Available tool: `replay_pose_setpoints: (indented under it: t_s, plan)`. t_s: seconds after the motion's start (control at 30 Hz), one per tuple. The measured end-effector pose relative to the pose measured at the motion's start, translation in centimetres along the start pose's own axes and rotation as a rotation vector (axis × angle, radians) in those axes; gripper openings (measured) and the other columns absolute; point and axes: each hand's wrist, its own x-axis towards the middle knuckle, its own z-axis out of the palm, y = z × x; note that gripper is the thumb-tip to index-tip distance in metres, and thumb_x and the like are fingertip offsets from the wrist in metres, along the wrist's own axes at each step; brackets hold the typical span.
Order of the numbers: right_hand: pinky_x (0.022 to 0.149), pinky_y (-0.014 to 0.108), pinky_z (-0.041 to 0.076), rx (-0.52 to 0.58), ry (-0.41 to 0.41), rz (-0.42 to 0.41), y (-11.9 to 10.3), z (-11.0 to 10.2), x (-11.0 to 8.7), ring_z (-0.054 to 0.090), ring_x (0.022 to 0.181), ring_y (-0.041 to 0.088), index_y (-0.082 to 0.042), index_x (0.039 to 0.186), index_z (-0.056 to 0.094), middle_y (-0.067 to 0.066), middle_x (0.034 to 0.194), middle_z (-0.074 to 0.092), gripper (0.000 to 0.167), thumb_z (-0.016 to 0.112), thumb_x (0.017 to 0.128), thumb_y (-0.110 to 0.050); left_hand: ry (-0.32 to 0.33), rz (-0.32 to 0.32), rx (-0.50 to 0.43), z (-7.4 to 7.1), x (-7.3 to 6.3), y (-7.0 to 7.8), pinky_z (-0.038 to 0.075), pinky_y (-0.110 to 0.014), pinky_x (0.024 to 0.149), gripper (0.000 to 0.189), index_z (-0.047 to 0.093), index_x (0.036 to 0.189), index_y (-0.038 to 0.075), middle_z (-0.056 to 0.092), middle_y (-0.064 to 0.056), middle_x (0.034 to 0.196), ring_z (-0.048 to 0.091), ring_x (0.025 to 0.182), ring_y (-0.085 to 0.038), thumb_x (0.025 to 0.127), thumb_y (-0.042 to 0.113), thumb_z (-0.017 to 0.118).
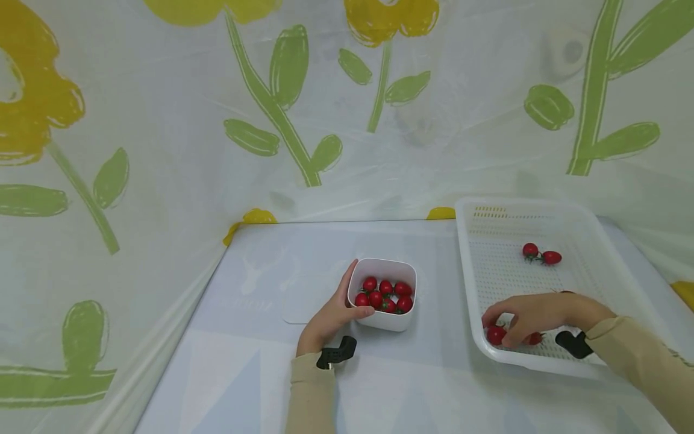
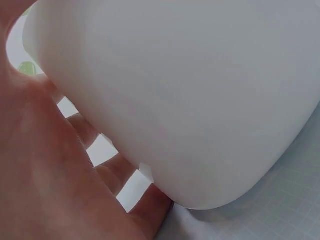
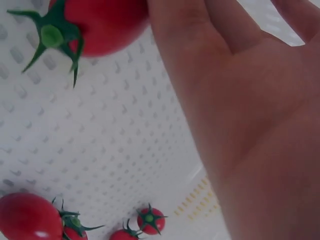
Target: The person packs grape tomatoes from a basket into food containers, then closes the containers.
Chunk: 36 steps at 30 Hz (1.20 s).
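My left hand (image 1: 332,318) holds a white square tub (image 1: 384,320) by its left side, thumb at the front rim. In the left wrist view, the fingers (image 2: 117,172) lie along the tub's smooth wall (image 2: 185,100). Several red cherry tomatoes (image 1: 375,298) with green stems sit inside the tub. Over at the right, my right hand (image 1: 534,313) reaches into a white perforated basket (image 1: 470,265). Its thumb and fingers are around a cherry tomato (image 1: 496,335) near the basket's front left corner. The right wrist view shows that tomato (image 3: 107,25) against the hand, green stem outward.
Another tomato (image 1: 534,339) lies beside the right hand, partly covered by it. Two more tomatoes (image 1: 551,258) lie toward the back of the basket. A flower-printed white curtain (image 1: 379,163) hangs behind the pale table (image 1: 260,361).
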Motion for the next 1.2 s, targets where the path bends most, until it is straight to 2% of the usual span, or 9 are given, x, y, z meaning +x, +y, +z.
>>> replay_pose_setpoints:
  t_s: [0.1,0.2,0.3,0.43,0.5,0.6,0.77,1.0,1.2]
  plan:
    - [0.073,0.036,0.044,0.020,-0.001,-0.018,0.1,0.0,0.3,0.050,0.090,0.022,-0.018,0.114,0.054,0.006,0.102,0.052,0.038,0.066,0.078,-0.019,0.000,-0.007,-0.006,0.2,-0.3,0.5,0.022,-0.045,0.101,0.090,0.008,0.140,0.041,0.019,0.001,0.143,0.019,0.129,-0.022,0.078,0.012,0.066]
    - [0.070,0.033,0.046,0.024,0.002,-0.051,0.3,-0.1,0.6,0.054,0.085,0.020,-0.016,0.112,0.054,0.007,0.100,0.054,0.035,0.066,0.079,-0.018,0.007,0.000,0.007,0.0,0.1,-0.1,0.023,-0.044,0.101,0.089,0.009,0.139,0.043,0.021,0.004,0.141,0.021,0.128,-0.020,0.078,0.014,0.067]
    - [0.066,0.030,0.046,0.013,0.005,-0.085,0.4,-0.1,0.8,0.055,0.081,0.019,-0.015,0.109,0.055,0.007,0.096,0.055,0.032,0.066,0.079,-0.017,0.007,0.002,0.016,0.0,0.1,-0.1,0.024,-0.044,0.100,0.090,0.008,0.140,0.042,0.022,0.004,0.141,0.021,0.128,-0.020,0.078,0.015,0.067]
    - [0.065,0.031,0.046,-0.017,0.011,-0.091,0.5,0.1,0.8,0.052,0.082,0.020,-0.018,0.103,0.056,0.006,0.094,0.054,0.027,0.066,0.078,-0.017,0.001,-0.016,0.035,0.4,-0.6,1.2,0.024,-0.044,0.101,0.093,0.006,0.142,0.036,0.020,-0.002,0.143,0.019,0.129,-0.024,0.076,0.019,0.070]
    - [0.066,0.031,0.045,-0.052,0.028,-0.072,0.5,0.3,0.9,0.050,0.084,0.020,-0.020,0.099,0.057,0.005,0.093,0.053,0.025,0.068,0.077,-0.017,0.000,-0.013,0.051,0.4,-0.6,1.3,0.024,-0.044,0.101,0.094,0.005,0.142,0.035,0.020,-0.002,0.143,0.019,0.129,-0.024,0.076,0.021,0.071]
    - [0.068,0.032,0.044,-0.123,0.073,-0.036,0.2,0.4,0.9,0.047,0.087,0.020,-0.023,0.095,0.058,0.002,0.093,0.051,0.025,0.070,0.074,-0.018,-0.001,0.001,0.045,0.3,-0.5,0.9,0.024,-0.044,0.101,0.093,0.006,0.142,0.037,0.020,0.000,0.143,0.019,0.129,-0.023,0.077,0.017,0.069]
    - [0.068,0.032,0.042,-0.207,0.148,0.005,0.2,0.6,1.0,0.045,0.086,0.019,-0.022,0.092,0.058,0.000,0.090,0.049,0.026,0.073,0.071,-0.018,0.009,0.023,0.042,-0.2,0.3,-0.6,0.024,-0.042,0.101,0.090,0.008,0.139,0.045,0.023,0.007,0.141,0.021,0.128,-0.017,0.078,0.013,0.067]
    - [0.068,0.031,0.041,-0.271,0.278,-0.038,0.9,-0.1,1.5,0.046,0.082,0.015,-0.022,0.093,0.058,-0.004,0.086,0.050,0.020,0.069,0.076,-0.023,0.008,0.032,0.042,-0.3,0.6,-1.5,0.025,-0.042,0.101,0.089,0.009,0.137,0.047,0.024,0.011,0.139,0.022,0.127,-0.015,0.078,0.013,0.066]
    - [0.074,0.034,0.045,-0.294,0.430,-0.098,0.4,-1.1,0.6,0.051,0.083,0.014,-0.019,0.103,0.059,-0.006,0.093,0.056,0.029,0.067,0.078,-0.032,0.003,0.031,0.019,-0.4,0.7,-1.3,0.024,-0.043,0.101,0.091,0.008,0.139,0.044,0.022,0.007,0.141,0.021,0.128,-0.018,0.078,0.011,0.066]
